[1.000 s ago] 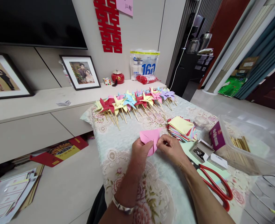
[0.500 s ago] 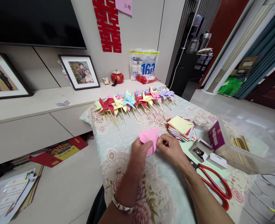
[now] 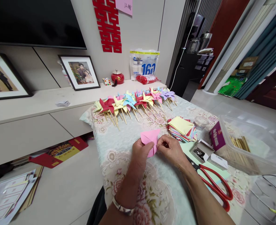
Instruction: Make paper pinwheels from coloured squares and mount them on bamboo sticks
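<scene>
A folded pink paper piece (image 3: 150, 138) is held up just above the flowered tablecloth (image 3: 121, 147). My left hand (image 3: 140, 153) pinches its left side and my right hand (image 3: 172, 151) pinches its right side, fingers curled at the paper's middle. Just beyond my right hand lies a stack of coloured paper squares (image 3: 182, 128) with a pale yellow sheet on top. A row of finished paper pinwheels (image 3: 134, 101) on wooden sticks lies across the far end of the table.
Red-handled scissors (image 3: 214, 184) lie by my right forearm. A small open box (image 3: 200, 153), a purple box (image 3: 216, 137), a round clear lid (image 3: 200, 122) and a clear plastic bin of sticks (image 3: 245, 147) stand at the right. Framed photos (image 3: 80, 71) lean on a low cabinet at the left.
Both hands stay on the pink paper; the fingers shift slightly and the paper tilts a little. Nothing else moved.
</scene>
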`<state>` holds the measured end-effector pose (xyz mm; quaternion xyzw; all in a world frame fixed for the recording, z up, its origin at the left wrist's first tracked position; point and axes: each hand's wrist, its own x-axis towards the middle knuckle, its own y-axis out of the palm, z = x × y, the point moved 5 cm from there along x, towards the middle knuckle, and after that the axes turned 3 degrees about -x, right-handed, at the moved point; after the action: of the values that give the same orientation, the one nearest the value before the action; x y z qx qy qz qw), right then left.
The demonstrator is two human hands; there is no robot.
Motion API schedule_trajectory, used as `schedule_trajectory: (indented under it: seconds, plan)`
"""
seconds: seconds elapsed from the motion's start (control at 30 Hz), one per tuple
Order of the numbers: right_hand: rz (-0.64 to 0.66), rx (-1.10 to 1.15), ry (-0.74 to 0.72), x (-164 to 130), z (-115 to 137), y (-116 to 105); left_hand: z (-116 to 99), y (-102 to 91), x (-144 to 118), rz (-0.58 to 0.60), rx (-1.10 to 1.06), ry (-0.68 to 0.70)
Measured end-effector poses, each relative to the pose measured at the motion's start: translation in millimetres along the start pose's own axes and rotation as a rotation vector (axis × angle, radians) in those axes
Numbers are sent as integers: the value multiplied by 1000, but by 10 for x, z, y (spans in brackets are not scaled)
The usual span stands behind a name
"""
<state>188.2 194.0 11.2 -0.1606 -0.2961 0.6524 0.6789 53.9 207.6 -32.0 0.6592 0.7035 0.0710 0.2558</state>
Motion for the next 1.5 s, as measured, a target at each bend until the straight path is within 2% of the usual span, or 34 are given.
schedule_trajectory:
  seconds: [0.47, 0.67, 0.73, 0.83, 0.9, 0.97, 1.03, 1.13, 1.23, 1.33, 1.5]
  plan:
    - [10, 37, 26, 0, 0, -4, 67, -26, 41, -1, 59, 8]
    - [29, 141, 71, -2, -8, -26, 48, -63, 50, -19, 73, 14]
    - [-41, 214, 88, 5, -42, -85, 7, -53, 11, 18, 48, 12]
    - [-254, 366, 85, 16, -121, -233, -92, -61, -72, 80, 72, 9]
    - [-309, 492, 90, 25, -170, -282, -174, -90, -120, 136, 154, -7]
    - [-235, 618, 91, 40, -170, -264, -273, -135, -151, 206, 287, -24]
    - [-89, 702, 90, 41, -114, -201, -386, -180, -166, 276, 416, -36]
    - [143, 716, 124, -8, 9, -73, -550, -210, -180, 355, 605, -52]
    - [293, 688, 143, -80, 107, 44, -670, -149, -209, 433, 728, -49]
    - [359, 683, 113, -127, 149, 129, -742, -61, -238, 463, 792, -27]
    - [353, 692, 78, -126, 102, 198, -766, 45, -265, 529, 859, -44]
